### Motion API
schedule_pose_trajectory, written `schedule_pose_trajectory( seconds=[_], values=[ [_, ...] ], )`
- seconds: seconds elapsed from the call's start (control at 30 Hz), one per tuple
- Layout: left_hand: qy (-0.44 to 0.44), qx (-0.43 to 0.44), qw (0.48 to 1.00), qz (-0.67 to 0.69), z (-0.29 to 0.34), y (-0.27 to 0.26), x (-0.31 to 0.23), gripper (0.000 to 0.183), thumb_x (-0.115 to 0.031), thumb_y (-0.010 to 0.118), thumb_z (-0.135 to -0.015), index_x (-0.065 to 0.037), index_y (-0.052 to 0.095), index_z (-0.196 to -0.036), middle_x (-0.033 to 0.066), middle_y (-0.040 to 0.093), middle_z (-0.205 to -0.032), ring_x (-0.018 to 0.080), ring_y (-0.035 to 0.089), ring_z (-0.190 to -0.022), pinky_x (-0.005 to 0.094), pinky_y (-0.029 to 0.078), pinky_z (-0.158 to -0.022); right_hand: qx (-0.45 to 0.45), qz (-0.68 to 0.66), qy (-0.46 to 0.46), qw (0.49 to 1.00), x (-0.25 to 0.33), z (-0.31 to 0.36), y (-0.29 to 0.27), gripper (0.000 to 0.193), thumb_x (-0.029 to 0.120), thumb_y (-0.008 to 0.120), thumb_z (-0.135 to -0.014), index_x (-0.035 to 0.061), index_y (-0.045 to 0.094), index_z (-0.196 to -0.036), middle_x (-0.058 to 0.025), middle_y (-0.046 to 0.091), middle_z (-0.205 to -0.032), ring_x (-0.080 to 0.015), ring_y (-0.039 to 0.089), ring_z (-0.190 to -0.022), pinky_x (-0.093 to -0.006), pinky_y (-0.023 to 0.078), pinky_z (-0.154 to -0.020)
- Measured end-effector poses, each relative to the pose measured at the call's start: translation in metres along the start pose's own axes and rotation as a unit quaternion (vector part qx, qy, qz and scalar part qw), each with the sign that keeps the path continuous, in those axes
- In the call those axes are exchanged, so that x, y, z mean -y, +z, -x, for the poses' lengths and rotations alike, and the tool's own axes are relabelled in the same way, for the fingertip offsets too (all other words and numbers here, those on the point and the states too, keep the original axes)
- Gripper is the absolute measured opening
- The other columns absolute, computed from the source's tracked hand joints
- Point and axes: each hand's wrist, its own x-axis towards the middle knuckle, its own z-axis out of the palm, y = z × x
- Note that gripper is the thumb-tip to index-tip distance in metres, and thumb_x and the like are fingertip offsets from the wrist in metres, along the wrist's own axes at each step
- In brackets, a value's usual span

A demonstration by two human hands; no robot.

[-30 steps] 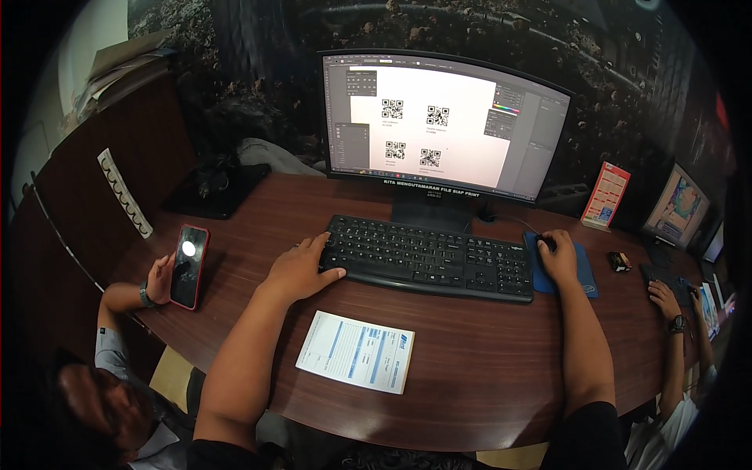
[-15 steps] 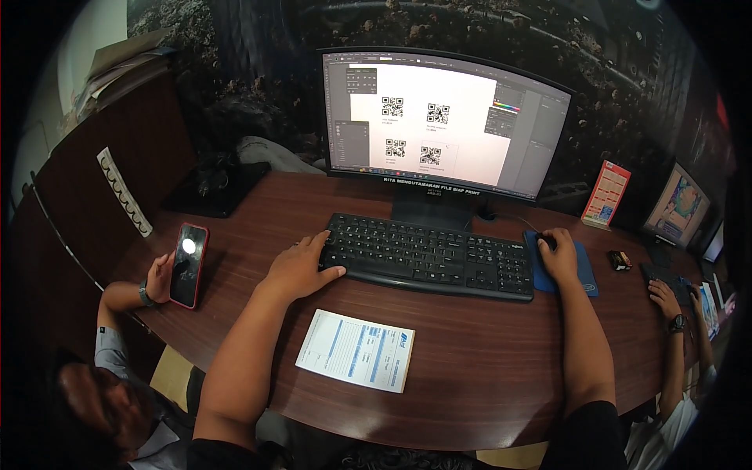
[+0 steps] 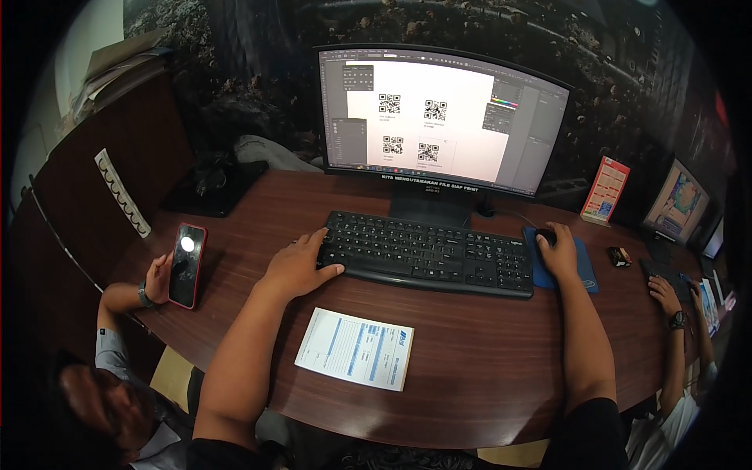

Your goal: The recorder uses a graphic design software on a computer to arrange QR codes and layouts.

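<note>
Gripping the dark computer mouse, the right hand curls over it on the blue mouse pad, right of the black keyboard; left hand lies spread at the keyboard's left end. Mouse looks light, hard-shelled, likely easy-sliding — hold by the sides, palm on top. Keyboard probably stiff plastic; lift at both ends. Writing: white capitals under the monitor screen, small keyboard logo, blue-printed form pad — captions below the QR codes too small to read.

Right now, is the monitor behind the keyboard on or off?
On: the monitor shows a lit white page bearing four square codes.
</note>
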Motion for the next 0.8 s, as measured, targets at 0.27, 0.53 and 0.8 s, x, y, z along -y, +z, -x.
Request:
schedule_pose_trajectory(
  seconds=[0.27,0.53,0.8],
  values=[
    [-0.047,-0.015,0.994,0.098,-0.009,0.001,0.02,0.062,-0.028,0.058,-0.102,-0.008,0.036,-0.156,0.0229,0.062,-0.136,0.0365,0.059,-0.128,0.0458,0.047,-0.106,0.074,-0.136,-0.211,0.965,0.033,-0.007,-0.009,0.005,0.008,0.065,-0.077,0.005,0.065,-0.081,-0.0133,0.071,-0.106,-0.0345,0.065,-0.108,-0.0444,0.044,-0.102],
    [0.258,-0.095,0.956,0.098,-0.003,0.005,-0.028,0.032,-0.012,0.07,-0.089,-0.013,0.068,-0.121,0.0139,0.058,-0.142,0.0373,0.052,-0.133,0.0469,0.043,-0.11,-0.038,0.014,-0.076,0.996,0.003,-0.005,-0.006,0.018,0.013,0.071,-0.081,0.0053,0.07,-0.097,-0.0128,0.068,-0.11,-0.0343,0.065,-0.109,-0.0441,0.052,-0.09],
    [0.255,-0.089,0.963,-0.017,0.003,0.024,-0.039,0.026,-0.028,0.068,-0.096,-0.019,0.072,-0.121,0.0118,0.049,-0.154,0.0347,0.038,-0.148,0.0499,0.034,-0.12,0.041,-0.036,-0.032,0.998,-0.004,-0.002,0.003,0.028,0.014,0.072,-0.085,0.0054,0.071,-0.111,-0.0139,0.065,-0.118,-0.0353,0.065,-0.109,-0.0415,0.052,-0.092]
  ],
)
